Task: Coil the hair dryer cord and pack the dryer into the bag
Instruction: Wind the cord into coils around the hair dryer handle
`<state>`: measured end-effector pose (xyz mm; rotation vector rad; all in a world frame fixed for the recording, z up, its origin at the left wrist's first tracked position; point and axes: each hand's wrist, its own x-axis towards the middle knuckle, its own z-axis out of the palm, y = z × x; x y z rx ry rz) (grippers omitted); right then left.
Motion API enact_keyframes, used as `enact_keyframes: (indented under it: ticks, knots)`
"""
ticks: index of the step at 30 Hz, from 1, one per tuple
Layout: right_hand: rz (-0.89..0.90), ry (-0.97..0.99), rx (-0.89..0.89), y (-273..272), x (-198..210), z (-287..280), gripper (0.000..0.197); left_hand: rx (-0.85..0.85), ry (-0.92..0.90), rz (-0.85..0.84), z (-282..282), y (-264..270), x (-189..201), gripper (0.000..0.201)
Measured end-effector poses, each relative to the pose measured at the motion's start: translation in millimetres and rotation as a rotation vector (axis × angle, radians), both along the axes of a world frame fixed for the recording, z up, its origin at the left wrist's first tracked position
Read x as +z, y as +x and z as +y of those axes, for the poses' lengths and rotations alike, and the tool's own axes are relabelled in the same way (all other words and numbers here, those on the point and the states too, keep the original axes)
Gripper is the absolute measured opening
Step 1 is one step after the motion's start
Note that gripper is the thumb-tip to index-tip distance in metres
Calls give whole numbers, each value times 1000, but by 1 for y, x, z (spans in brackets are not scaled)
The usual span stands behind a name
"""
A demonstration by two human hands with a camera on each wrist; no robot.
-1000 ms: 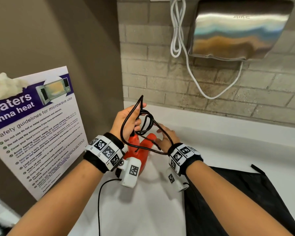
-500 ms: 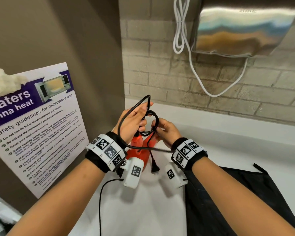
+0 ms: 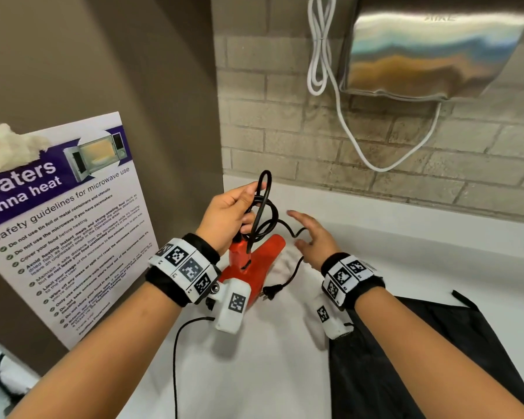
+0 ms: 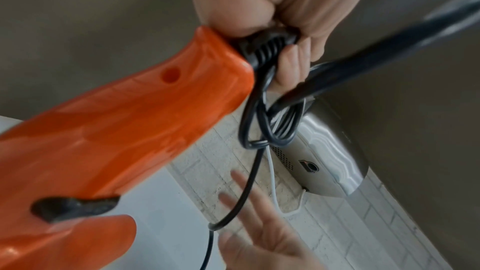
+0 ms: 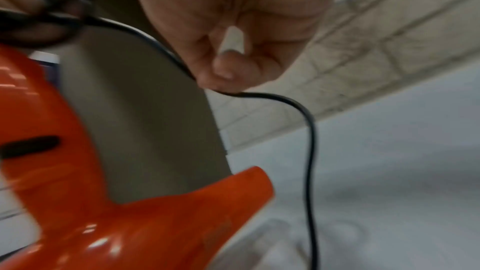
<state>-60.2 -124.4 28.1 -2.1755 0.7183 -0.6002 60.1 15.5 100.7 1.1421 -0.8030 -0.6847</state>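
An orange hair dryer (image 3: 256, 263) hangs nozzle-down over the white counter (image 3: 254, 373). My left hand (image 3: 248, 207) grips the top of its handle together with several loops of the black cord (image 3: 265, 213). In the left wrist view those fingers (image 4: 288, 63) curl round the cord's ribbed collar and the loops (image 4: 275, 130) beside the dryer (image 4: 103, 130). My right hand (image 3: 303, 231) is just right of the loops with fingers spread, and the loose cord (image 5: 309, 122) runs under its thumb (image 5: 223, 71). The plug (image 3: 270, 294) hangs low near the counter. The black bag (image 3: 436, 358) lies flat at the lower right.
A steel hand dryer (image 3: 436, 49) and a looped white cable (image 3: 318, 55) hang on the brick wall behind. A microwave safety poster (image 3: 67, 222) leans on the brown wall at left. A thin black wire (image 3: 176, 358) trails from my left wrist camera.
My right hand has let go of the cord, opened and moved off to the right. The plug end has dropped lower. My left hand still holds the loops and has risen slightly.
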Motion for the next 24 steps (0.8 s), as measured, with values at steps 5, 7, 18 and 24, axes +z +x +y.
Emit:
enact_keyframes:
  ticks: [5, 7, 18, 24]
  knots:
    - [-116, 95, 186, 13, 9, 19, 25, -19, 19, -9, -3, -5, 1, 25]
    - [-182, 130, 78, 17, 2, 10, 20, -47, 27, 3, -3, -6, 1, 26]
    - [46, 72, 142, 4, -8, 2, 45, -26, 21, -12, -4, -1, -1, 23]
    - [-62, 128, 236, 11, 22, 27, 24, -121, 11, -29, -8, -6, -1, 29]
